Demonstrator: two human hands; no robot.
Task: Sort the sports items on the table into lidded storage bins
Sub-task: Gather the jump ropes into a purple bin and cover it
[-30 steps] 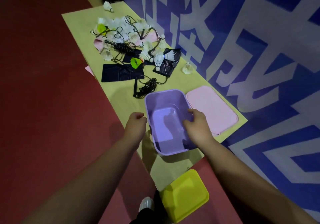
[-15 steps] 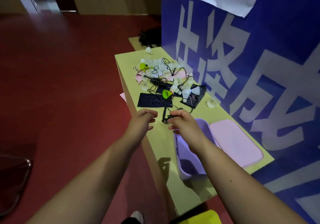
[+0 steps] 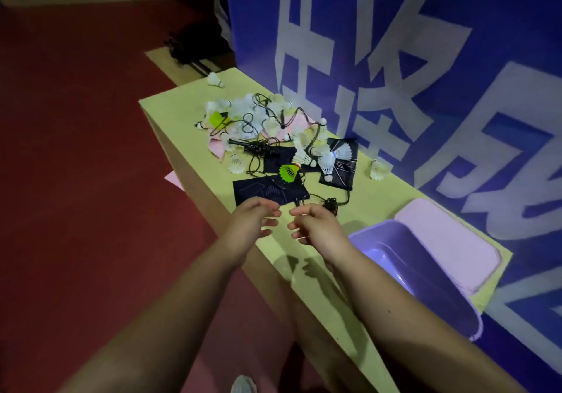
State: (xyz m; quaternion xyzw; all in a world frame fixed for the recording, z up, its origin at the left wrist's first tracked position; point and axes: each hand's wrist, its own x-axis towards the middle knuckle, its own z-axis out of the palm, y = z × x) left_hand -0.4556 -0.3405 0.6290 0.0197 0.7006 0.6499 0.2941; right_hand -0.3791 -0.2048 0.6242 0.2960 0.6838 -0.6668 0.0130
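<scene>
A heap of white shuttlecocks (image 3: 327,161), two green shuttlecocks (image 3: 288,172), black cords (image 3: 261,149) and dark cloth pouches (image 3: 267,193) lies on the far half of the yellow table (image 3: 182,119). An empty purple bin (image 3: 425,274) stands at the near right, its pink lid (image 3: 450,240) flat beside it. My left hand (image 3: 251,222) and my right hand (image 3: 316,225) hover side by side just in front of the nearest dark pouch, fingers loosely curled and apart, holding nothing. A knotted black cord (image 3: 331,204) lies just beyond my right hand.
A blue wall with large white characters (image 3: 395,73) runs along the table's right side. Red floor (image 3: 76,179) lies to the left. A pink scrap (image 3: 173,178) lies on the floor by the table edge. A dark bag (image 3: 194,43) sits beyond the table's far end.
Both hands left the purple bin and moved forward toward the pile, stopping in front of the nearest dark pouch. The view tilted up; the yellow lid on the floor dropped out of sight.
</scene>
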